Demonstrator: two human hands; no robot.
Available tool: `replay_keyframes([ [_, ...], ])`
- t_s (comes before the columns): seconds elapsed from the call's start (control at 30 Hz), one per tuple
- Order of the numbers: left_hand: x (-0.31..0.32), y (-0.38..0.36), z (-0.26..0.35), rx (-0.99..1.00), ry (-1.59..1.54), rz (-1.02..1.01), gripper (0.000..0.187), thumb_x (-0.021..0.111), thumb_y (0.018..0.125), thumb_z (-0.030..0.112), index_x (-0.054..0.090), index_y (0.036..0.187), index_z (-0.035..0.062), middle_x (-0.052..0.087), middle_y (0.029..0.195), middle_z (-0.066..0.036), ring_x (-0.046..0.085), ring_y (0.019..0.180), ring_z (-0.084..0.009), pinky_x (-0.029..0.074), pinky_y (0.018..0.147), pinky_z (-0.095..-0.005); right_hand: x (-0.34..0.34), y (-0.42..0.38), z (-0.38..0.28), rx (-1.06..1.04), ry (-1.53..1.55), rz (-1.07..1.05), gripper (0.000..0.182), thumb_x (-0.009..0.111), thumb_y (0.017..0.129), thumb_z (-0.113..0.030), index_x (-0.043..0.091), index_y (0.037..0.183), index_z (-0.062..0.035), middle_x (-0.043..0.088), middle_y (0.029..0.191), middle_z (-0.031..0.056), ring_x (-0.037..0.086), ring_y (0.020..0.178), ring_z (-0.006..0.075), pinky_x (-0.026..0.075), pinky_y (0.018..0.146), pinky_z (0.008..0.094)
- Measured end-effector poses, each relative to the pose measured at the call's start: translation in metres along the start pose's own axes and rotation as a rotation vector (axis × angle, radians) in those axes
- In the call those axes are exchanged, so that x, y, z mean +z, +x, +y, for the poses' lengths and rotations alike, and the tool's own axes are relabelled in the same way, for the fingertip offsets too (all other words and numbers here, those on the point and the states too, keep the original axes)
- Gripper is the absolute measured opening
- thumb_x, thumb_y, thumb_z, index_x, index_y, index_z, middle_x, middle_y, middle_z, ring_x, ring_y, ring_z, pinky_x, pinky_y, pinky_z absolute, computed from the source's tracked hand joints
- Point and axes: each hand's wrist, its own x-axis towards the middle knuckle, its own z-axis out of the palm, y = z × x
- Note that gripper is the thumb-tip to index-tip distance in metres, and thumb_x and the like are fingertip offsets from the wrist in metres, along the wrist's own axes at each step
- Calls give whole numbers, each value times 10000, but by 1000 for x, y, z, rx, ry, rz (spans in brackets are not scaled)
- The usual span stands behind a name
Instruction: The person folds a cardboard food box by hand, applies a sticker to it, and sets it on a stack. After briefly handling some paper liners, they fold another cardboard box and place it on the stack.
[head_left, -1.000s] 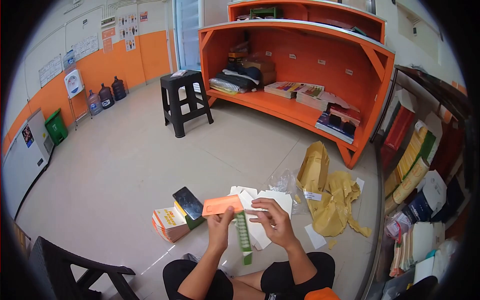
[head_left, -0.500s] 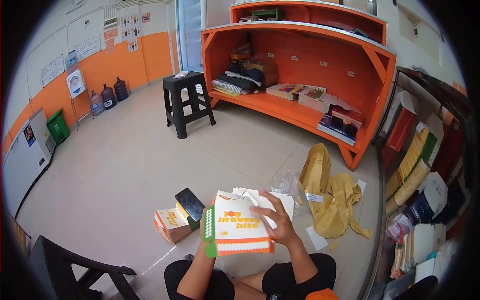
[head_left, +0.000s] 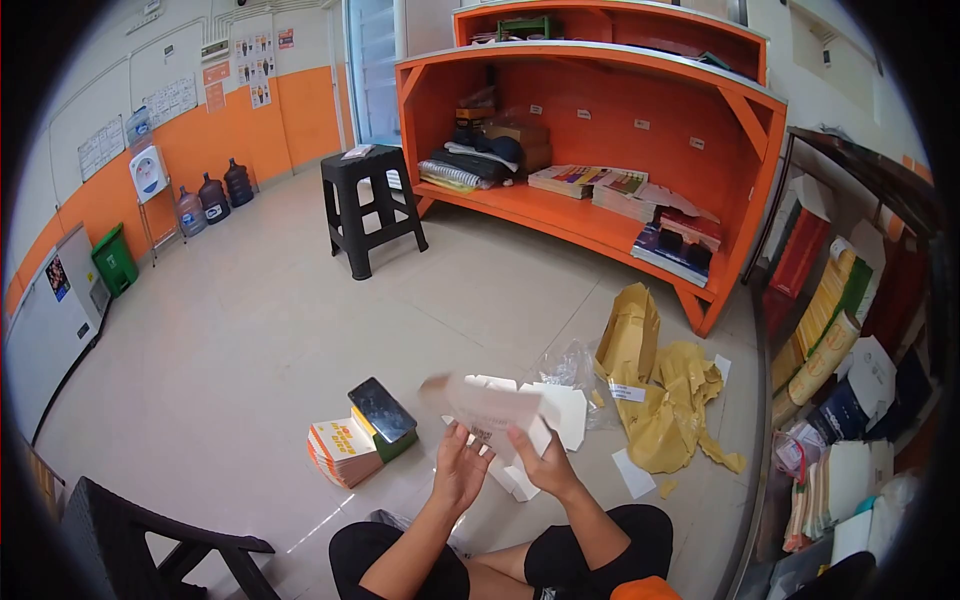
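Observation:
A printed white cardboard food box [head_left: 492,408] is raised in front of me, tilted and smeared by motion. My left hand [head_left: 462,472] grips its lower left edge, palm turned up. At its lower right, my right hand [head_left: 543,462] pinches the card between thumb and fingers. Behind and below lie blank white cardboard pieces [head_left: 566,412] on the floor, partly hidden by the box. To the left sits a stack of folded food boxes [head_left: 338,450] with orange and yellow print, and a dark phone [head_left: 382,408] rests against its right side.
Torn brown wrapping paper [head_left: 665,410] and clear plastic [head_left: 570,365] lie on the right. A black stool [head_left: 372,210] stands ahead, near an orange shelf [head_left: 560,220] with printed stacks. Another black stool [head_left: 130,540] is close on my left; a crowded rack [head_left: 830,340] borders the right.
The food box has turned from its printed face with green and orange sides to a tilted, paler view. My right hand has come down from its face to its lower right edge.

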Motion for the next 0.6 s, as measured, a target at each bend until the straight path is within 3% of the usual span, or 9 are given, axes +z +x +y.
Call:
replay_keyframes([
  [0.13,-1,4,1,53,99,8,333,589,902,126,483,1196,10,579,1149,-109,581,1050,-218,472,921,-362,2,10,5,56,101,315,335,621,895,-203,545,1107,45,635,1007,168,608,939,203,466,824,319],
  [0.2,8,4,4,97,231,73,260,587,898,68,537,1143,-4,616,1076,-108,622,968,-208,513,866,-345,-6,11,4,74,-66,306,343,641,878,-200,547,1097,46,632,1018,177,616,936,228,471,815,327],
  [0.27,0,7,4,133,274,117,319,594,896,72,495,1192,4,610,1088,-105,616,985,-206,522,852,-344,-12,12,10,30,-231,288,377,672,850,-206,547,1099,48,632,1017,197,628,921,275,477,799,345],
  [0.37,4,4,4,99,338,187,392,593,902,87,427,1250,22,604,1098,-99,617,977,-191,538,807,-318,-7,10,18,-33,-389,247,357,658,867,-191,551,1109,48,656,965,143,628,880,191,488,777,307],
  [0.5,6,-1,-11,128,670,75,426,568,927,136,352,1280,35,596,1107,-98,631,922,-167,545,759,-274,3,7,17,10,-196,243,352,557,930,-206,509,1168,49,631,1041,163,607,945,213,470,822,320],
  [0.53,4,-1,-11,108,674,66,422,576,925,160,371,1266,22,604,1094,-92,637,893,-162,545,758,-272,-1,6,17,78,-159,210,374,511,953,-222,472,1208,49,607,1089,169,579,1004,217,446,870,323],
  [0.6,3,1,-11,61,623,46,342,572,930,206,464,1183,3,630,1032,-86,642,872,-154,543,751,-271,-4,7,16,12,-164,228,380,497,960,-222,459,1226,47,594,1115,161,566,1026,211,432,893,320],
])
